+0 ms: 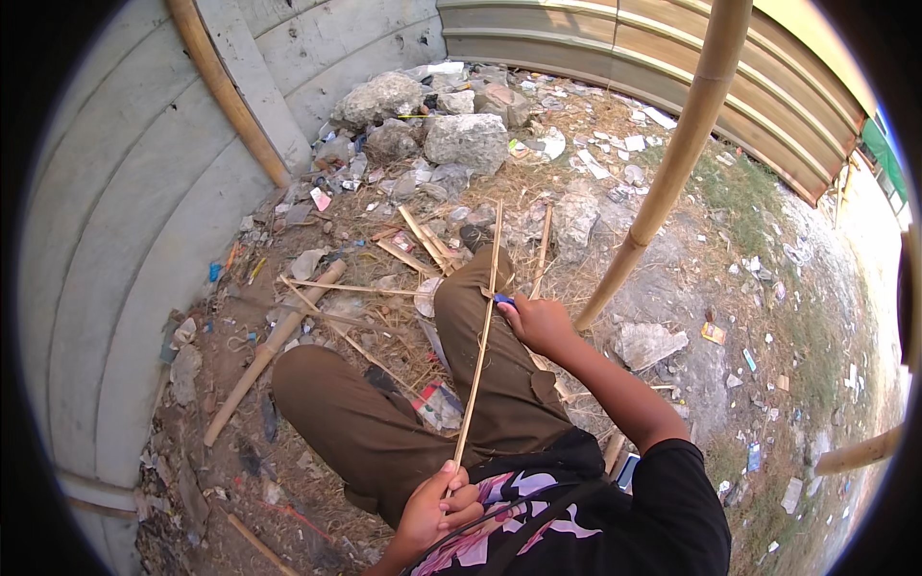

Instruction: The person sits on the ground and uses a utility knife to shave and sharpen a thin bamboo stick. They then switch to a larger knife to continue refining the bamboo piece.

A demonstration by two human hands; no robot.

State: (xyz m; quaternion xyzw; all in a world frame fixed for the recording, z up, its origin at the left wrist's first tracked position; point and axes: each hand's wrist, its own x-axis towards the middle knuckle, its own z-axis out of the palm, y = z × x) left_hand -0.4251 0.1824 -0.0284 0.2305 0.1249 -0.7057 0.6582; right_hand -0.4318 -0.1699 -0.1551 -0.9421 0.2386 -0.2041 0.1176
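Observation:
A long, thin bamboo strip (477, 370) slants across my right thigh, its far end past the knee. Its near end is pinched in my closed left hand (442, 507), close to my waist. My right hand (540, 329) is wrapped round a small knife with a blue handle (503, 300). The short blade touches or lies very near the strip just beside my right knee; the exact contact is too small to tell. Several split bamboo pieces (423, 240) lie on the ground beyond my knees. More strips rest between and beside my legs.
A thick bamboo pole (663, 182) rises at my right, another bamboo length (264, 370) lies at my left. Large rocks (466, 142) and scattered litter stand ahead. A grey panel wall (125, 221) bounds the left; a corrugated metal fence (615, 67) the far side.

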